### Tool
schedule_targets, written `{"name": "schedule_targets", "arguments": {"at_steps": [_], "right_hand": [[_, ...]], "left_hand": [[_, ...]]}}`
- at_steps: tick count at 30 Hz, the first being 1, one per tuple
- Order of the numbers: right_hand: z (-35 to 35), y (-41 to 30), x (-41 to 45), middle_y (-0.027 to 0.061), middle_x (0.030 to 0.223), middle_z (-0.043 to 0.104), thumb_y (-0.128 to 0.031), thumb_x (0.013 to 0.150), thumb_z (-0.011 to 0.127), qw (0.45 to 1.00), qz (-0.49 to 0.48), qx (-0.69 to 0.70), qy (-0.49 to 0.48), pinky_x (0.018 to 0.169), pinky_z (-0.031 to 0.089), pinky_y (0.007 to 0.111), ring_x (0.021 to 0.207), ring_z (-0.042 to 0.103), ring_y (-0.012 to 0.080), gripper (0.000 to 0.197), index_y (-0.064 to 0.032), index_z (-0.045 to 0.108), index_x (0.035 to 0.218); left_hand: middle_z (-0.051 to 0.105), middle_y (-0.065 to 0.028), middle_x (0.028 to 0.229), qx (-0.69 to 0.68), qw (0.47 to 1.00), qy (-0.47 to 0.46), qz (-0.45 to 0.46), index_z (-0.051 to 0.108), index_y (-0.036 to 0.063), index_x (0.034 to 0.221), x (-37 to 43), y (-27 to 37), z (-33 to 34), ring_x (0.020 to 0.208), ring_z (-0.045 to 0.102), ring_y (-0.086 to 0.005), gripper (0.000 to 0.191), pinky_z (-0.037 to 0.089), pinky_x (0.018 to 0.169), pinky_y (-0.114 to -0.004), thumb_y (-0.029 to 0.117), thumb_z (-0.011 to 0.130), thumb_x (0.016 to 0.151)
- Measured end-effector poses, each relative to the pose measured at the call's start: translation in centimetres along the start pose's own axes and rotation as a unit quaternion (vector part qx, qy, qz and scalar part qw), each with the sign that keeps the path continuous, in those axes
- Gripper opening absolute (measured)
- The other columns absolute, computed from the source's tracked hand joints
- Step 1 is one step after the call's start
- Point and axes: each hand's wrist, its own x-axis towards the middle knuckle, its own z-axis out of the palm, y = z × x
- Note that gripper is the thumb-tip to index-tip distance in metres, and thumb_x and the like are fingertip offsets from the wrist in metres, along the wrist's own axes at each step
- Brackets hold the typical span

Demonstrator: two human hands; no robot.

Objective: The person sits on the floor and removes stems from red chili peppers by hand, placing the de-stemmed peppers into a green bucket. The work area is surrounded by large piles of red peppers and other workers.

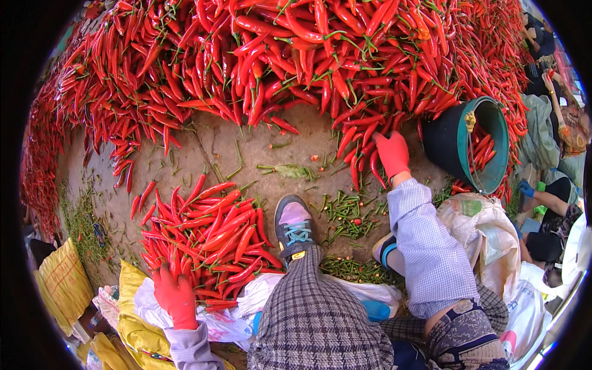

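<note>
My left hand (pixel 175 293), in a red glove, rests on the lower left edge of a small pile of red chili peppers (pixel 226 231). Its fingertips are partly hidden among the peppers, so its grip is unclear. Reaching forward, my right hand (pixel 392 150), also red-gloved, touches peppers at the near edge of a huge heap of red chili peppers (pixel 277 55); whether it grips any is hidden. Just right of that hand a dark bucket with a green inside (pixel 497 152) lies tipped on its side, with some peppers in it. Cut green stems (pixel 351 215) lie between my shoes.
Woven sacks (pixel 485 231) stand at the right, and yellow sacks (pixel 64 282) at the lower left. A pair of scissors (pixel 98 233) lies among stems on the left floor. Several other people sit or crouch at the far right, one with a blue glove (pixel 526 188).
</note>
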Motion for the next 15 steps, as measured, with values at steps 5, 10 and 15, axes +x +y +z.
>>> {"name": "schedule_targets", "arguments": {"at_steps": [5, 10, 15], "right_hand": [[-1.4, 0.1, -0.4, 0.0094, 0.065, 0.061, -0.029, 0.073, 0.066, 0.97, 0.09, 0.223, -0.036, 0.053, 0.042, 0.033, 0.057, 0.057, 0.02, 0.031, 0.0017, 0.062, 0.076], [-2.8, -3.2, -7.9, 0.0026, 0.061, 0.056, -0.026, 0.077, 0.064, 0.935, 0.11, 0.313, -0.125, 0.044, 0.036, 0.024, 0.048, 0.049, 0.0105, 0.024, -0.0018, 0.061, 0.075], [-0.7, -6.5, -16.3, 0.0124, 0.065, 0.059, -0.025, 0.081, 0.062, 0.946, -0.054, 0.203, -0.247, 0.057, 0.044, 0.032, 0.06, 0.056, 0.0181, 0.028, 0.003, 0.059, 0.079]], "left_hand": [[0.054, -0.0241, 0.113, -0.063, 0.987, 0.08, 0.121, 0.055, -0.0013, 0.112, 0.4, 4.1, -0.5, 0.098, 0.054, -0.0443, 0.044, 0.045, 0.084, -0.046, 0.008, 0.061, 0.069], [0.061, -0.0192, 0.105, -0.46, 0.853, -0.229, 0.096, 0.054, -0.002, 0.114, 1.5, 16.4, 3.8, 0.099, 0.06, -0.0292, 0.043, 0.046, 0.087, -0.037, 0.012, 0.066, 0.075], [0.059, -0.0196, 0.083, -0.461, 0.779, -0.416, 0.081, 0.049, 0.0001, 0.101, 2.1, 25.4, 8.6, 0.08, 0.059, -0.0284, 0.03, 0.046, 0.071, -0.039, 0.02, 0.059, 0.081]]}}
